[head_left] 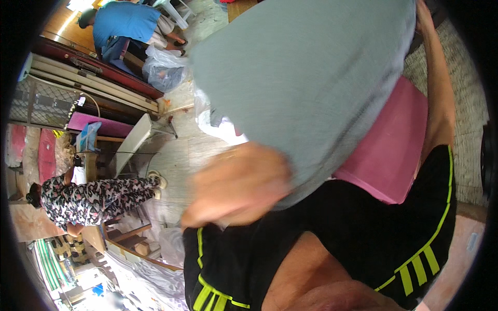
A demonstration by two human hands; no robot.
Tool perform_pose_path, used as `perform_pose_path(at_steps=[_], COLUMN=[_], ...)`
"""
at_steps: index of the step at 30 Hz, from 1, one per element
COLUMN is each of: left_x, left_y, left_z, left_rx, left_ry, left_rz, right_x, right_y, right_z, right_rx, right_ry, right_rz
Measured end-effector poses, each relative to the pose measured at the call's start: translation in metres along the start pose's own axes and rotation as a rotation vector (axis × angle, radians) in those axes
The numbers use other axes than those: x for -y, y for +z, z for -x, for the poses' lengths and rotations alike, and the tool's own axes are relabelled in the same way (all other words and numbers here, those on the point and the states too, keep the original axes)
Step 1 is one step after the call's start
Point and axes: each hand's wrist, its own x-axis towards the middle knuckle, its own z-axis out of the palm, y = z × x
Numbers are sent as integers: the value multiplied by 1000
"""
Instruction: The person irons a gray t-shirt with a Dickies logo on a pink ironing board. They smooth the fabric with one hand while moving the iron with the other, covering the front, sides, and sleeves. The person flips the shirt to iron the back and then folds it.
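A large piece covered in grey fabric (306,93) fills the upper middle, with its lower edge against my black shirt. Beside that lower edge is my left hand (238,181), smeared by motion, so its fingers cannot be made out. My right arm reaches up along the right side, and my right hand (424,18) is at the top right edge of the grey piece, its fingers hidden. A smooth pink block-like piece (389,142) shows from under the grey fabric, between it and my right arm. White material (220,127) peeks out at the grey piece's left edge.
A person in a blue shirt (127,23) bends over at the upper left near a clear plastic bag (165,70). Another person in patterned clothes (98,199) stands at the left. Stacked boards (93,78), a white folding table (134,140) and a wooden frame (137,251) line the left side.
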Motion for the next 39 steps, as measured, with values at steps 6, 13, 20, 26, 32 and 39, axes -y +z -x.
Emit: perform_pose_path(at_steps=[6, 13, 20, 26, 32, 39], left_x=[147, 113, 4, -159, -92, 54], left_y=[153, 55, -253, -454, -436, -258], left_z=[117, 101, 95, 132, 132, 61], left_rx=[102, -140, -749, -1140, -1446, -1238], left_ry=[-412, -604, -181, 334, 231, -124], left_rz=[35, -362, -1241, -1161, -286, 138], right_x=[-151, -119, 99, 241, 232, 185], right_y=[-210, -121, 163, 334, 367, 415], right_z=[62, 103, 112, 270, 418, 426], right_rx=[-229, -48, 393, 1018, 1589, 1803], right_ry=[432, 38, -669, -650, -588, -264], right_rz=[591, 528, 392, -502, -1048, -1008])
